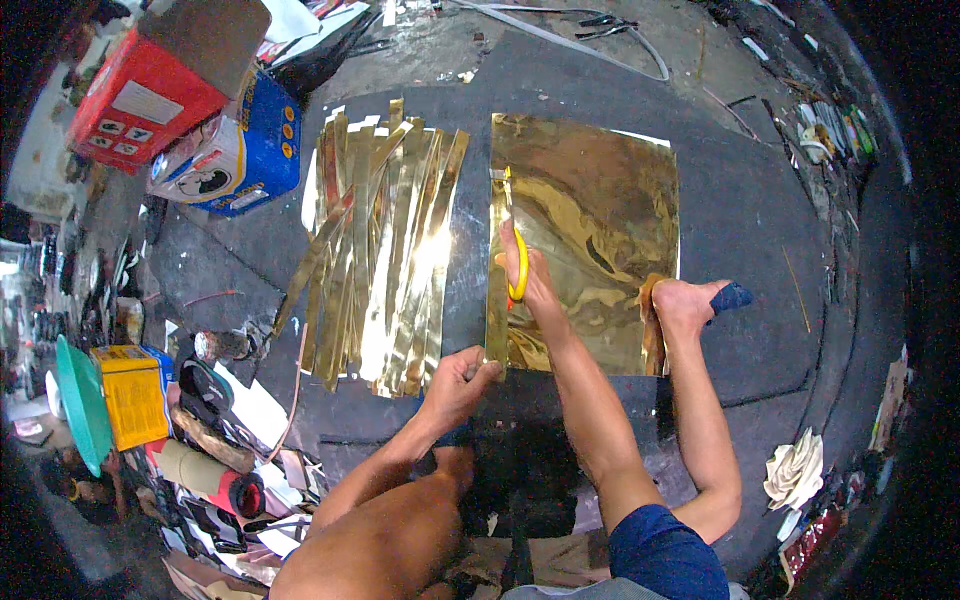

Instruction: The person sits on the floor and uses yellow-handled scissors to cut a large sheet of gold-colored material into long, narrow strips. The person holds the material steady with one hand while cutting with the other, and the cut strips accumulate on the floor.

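My right hand (527, 268) is closed around yellow-handled scissors (519, 278), over the left part of a shiny gold sheet (600, 210). The blades point away from me, along the sheet's left edge. A narrow gold strip (497, 318) runs down that edge. At its near end my left hand (462, 382) pinches the corner between thumb and fingers. To the left lies a pile of long gold strips (385, 250), some crossing over others. My bare foot (683, 300), with something dark blue at the toes, rests at the sheet's right edge.
Sheet and strips lie on a dark floor mat (470, 270). Red (145, 95) and blue (270, 145) boxes stand at far left. A yellow box (133, 395), a cardboard tube (200, 475) and scraps crowd the near left. Crumpled cream material (793, 470) lies at right.
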The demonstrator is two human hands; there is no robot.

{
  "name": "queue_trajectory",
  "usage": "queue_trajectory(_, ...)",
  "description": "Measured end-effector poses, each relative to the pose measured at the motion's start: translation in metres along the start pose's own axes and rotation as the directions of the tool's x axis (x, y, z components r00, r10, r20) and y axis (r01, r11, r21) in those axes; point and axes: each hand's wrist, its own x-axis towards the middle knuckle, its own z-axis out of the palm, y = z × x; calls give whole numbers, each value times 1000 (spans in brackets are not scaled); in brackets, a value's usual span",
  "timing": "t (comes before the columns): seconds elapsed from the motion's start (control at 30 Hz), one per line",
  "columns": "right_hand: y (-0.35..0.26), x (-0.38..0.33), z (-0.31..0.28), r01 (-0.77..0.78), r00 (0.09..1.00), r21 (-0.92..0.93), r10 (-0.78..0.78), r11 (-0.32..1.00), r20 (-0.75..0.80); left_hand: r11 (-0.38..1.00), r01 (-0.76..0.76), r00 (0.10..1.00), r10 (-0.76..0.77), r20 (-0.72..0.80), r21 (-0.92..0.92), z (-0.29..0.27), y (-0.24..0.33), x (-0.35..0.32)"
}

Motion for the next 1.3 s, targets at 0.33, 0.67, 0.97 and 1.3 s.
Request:
queue_trajectory(0.33,-67,82,-28,-48,989,201,75,978,-129,995,88,996,-87,24,-45,1,8,-25)
queue_trajectory(0.67,-60,85,-61,93,988,617,-148,782,38,499,340,810,275,-518,797,-79,-12,-39)
queue_trajectory(0.97,55,-130,-28,-173,978,740,22,650,209,831,-96,980,175,-95,548,-11,-150,61)
queue_trajectory(1.3,155,-314,-19,-471,880,689,235,551,414,987,150,960,-130,-247,64,44,-79,75)
